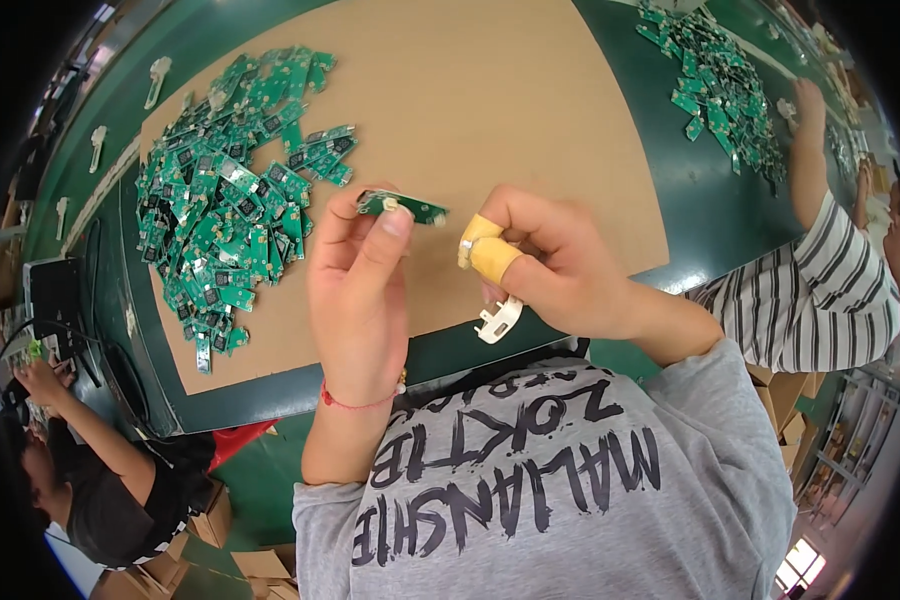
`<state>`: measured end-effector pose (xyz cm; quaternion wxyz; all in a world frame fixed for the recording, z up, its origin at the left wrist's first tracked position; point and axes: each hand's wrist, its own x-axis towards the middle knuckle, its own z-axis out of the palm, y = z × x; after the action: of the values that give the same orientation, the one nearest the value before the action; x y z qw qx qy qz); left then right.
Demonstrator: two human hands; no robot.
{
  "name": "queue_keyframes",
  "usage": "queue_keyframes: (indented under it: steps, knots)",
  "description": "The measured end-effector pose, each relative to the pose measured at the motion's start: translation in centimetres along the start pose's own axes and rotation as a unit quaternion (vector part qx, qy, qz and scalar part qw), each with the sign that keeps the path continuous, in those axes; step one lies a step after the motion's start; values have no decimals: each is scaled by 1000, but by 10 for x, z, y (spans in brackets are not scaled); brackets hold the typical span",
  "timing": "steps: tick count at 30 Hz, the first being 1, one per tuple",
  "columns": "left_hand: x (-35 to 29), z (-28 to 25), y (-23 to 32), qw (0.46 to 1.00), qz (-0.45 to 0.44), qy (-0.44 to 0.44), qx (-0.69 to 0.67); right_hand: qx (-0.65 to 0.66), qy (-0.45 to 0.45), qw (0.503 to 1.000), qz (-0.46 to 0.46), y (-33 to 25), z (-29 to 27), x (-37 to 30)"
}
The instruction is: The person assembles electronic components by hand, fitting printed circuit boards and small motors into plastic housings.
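Observation:
Between its thumb and fingers, my left hand (pixel 360 290) grips a small green circuit board (pixel 425 210), tilted, with a pale component under the thumb. My right hand (pixel 555 260) is closed just to the right, with yellow finger covers (pixel 492 262) on its thumb and forefinger. A tiny whitish piece (pixel 465 250) shows at those pinched tips; its kind is too small to tell. Out from under the same hand sticks a white plastic part (pixel 500 321) with a slotted, curved shape, held by the lower fingers. A gap separates the board from the right fingertips.
A large heap of green circuit boards (pixel 220 200) covers the left of the brown cardboard sheet (pixel 470 90). Another board pile (pixel 725 95) lies on the green table (pixel 690 230) at far right, near a person in a striped shirt (pixel 820 290). Someone in black (pixel 100 490) sits at left.

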<state>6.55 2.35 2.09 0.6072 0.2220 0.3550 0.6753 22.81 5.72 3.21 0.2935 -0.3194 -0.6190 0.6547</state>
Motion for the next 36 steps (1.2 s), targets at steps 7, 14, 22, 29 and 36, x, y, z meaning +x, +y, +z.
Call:
queue_keyframes:
  steps: [7, 14, 22, 29, 36]
  knots:
    - [-4, 3, -6, 998, -65, 8, -25, 79, 50, 996, 13, 2, 3, 5]
    - [-4, -5, -16, 931, 156, -34, 327, 100, 0, 994, 35, -3, 3, 3]
    - [-5, 2, -11, 786, 364, -33, 499, 267, -12, 962, 64, -4, 12, 5]
    - [-5, 2, -11, 701, 464, -18, 542, 358, -7, 931, 73, -7, 21, 2]
    - [-3, -6, -5, 622, 510, -24, 594, 313, -31, 945, 90, -9, 16, 4]
